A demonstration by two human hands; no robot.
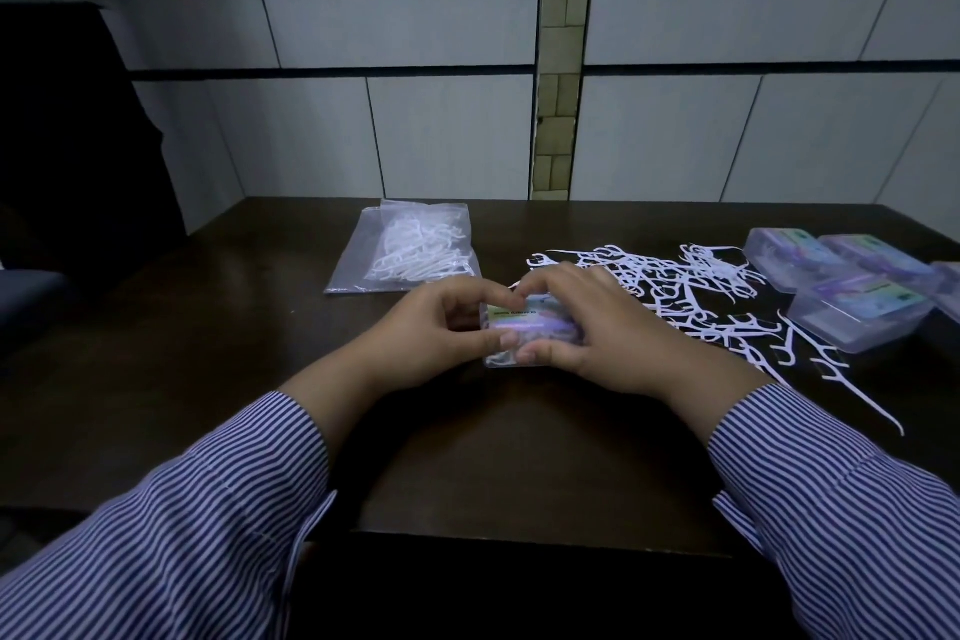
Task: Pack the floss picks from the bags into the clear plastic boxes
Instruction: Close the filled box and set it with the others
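— Both hands meet mid-table: our left hand (441,327) and right hand (587,327) curl round one clear box (524,335), thumbs on its lid.

— Which step?

— We judge it's closing a filled box; next comes setting it aside.

— Counts, left to right?

— One bag (405,250) of picks, the held box, a loose heap of picks (691,291), at least three boxes (852,291) far right.

Left grip (441,327) and right grip (587,322) meet, fingers curled, thumbs apparently pressing down, forearms angled inward.
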